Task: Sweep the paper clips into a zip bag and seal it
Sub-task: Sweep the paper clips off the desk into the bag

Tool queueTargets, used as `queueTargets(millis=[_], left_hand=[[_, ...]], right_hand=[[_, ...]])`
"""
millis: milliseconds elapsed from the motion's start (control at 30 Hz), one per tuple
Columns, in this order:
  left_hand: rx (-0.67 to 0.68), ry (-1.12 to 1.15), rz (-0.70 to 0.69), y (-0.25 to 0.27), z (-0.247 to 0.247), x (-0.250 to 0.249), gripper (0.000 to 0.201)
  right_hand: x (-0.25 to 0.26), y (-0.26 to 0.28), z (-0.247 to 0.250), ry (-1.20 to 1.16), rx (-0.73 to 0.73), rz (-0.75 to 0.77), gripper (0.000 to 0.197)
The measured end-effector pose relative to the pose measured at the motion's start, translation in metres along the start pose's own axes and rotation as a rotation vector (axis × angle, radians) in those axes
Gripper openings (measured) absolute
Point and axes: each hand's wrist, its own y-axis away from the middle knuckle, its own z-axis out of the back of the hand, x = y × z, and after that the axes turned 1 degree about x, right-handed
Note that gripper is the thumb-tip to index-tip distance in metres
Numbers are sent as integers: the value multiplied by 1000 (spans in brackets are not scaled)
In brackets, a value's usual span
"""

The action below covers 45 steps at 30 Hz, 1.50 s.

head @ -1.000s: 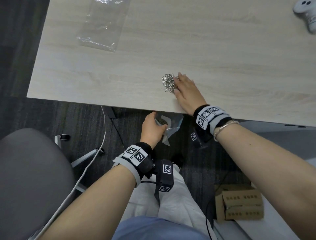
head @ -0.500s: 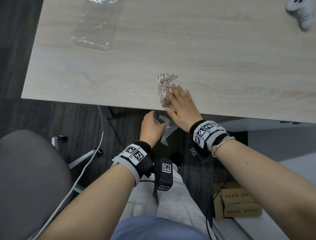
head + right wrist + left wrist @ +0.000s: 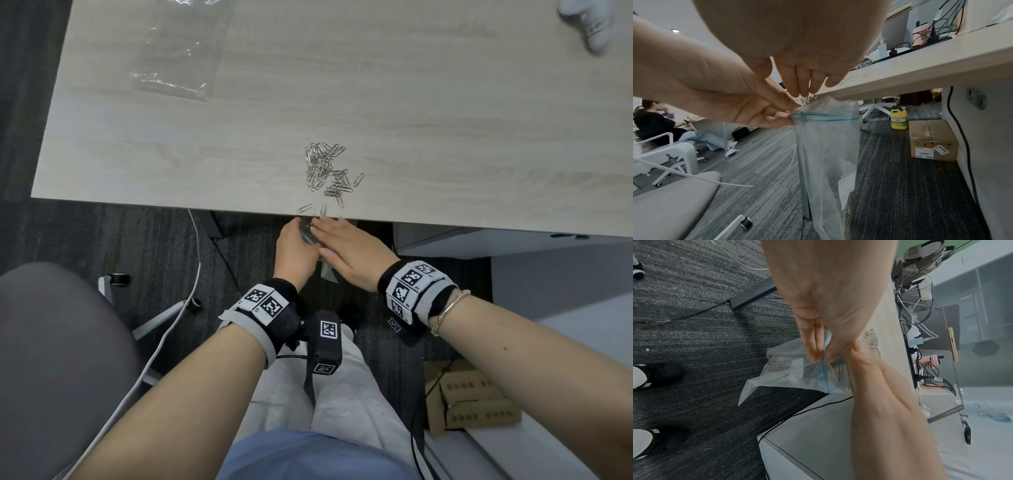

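A heap of silver paper clips [image 3: 324, 169] lies on the wooden table [image 3: 445, 137] near its front edge, and two loose clips [image 3: 305, 208] sit right at the edge. Just below that edge my left hand [image 3: 295, 245] pinches the rim of a clear zip bag [image 3: 828, 154] by its blue zip strip [image 3: 824, 117]. The bag hangs down with its mouth up. My right hand [image 3: 344, 248] is off the table, its fingers [image 3: 803, 82] straight and held over the bag's mouth. In the left wrist view my left thumb and fingers [image 3: 812, 352] squeeze the bag [image 3: 789, 373].
A second clear plastic bag [image 3: 171, 61] lies at the table's far left, a white controller [image 3: 596, 24] at the far right. Below are a grey chair [image 3: 58, 359], a white cable [image 3: 171, 325], a white cabinet [image 3: 445, 236], cardboard boxes [image 3: 472, 404] and a yellow bottle [image 3: 899, 119].
My right hand dragged back from the pile across the table edge to the bag's mouth, leaving clips spread toward the edge. My left hand kept its hold on the bag.
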Motion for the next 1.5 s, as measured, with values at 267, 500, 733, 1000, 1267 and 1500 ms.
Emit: queueTargets(millis=[267, 500, 733, 1000, 1267, 1500], left_hand=[[-4, 64, 58, 0, 2, 1, 34], [-16, 78, 50, -4, 5, 6, 34], [-23, 14, 61, -4, 3, 2, 28], [-6, 54, 44, -2, 5, -1, 27], [-66, 120, 63, -4, 18, 7, 38], [-78, 47, 50, -3, 22, 6, 45]], right_hand=[[-14, -17, 22, -45, -193, -222, 52], [-24, -26, 21, 17, -74, -329, 57], [0, -4, -3, 33, -9, -175, 56], [5, -3, 5, -78, -91, -104, 53], [-19, -53, 28, -45, -118, -353, 55], [7, -45, 6, 59, -31, -204, 56]])
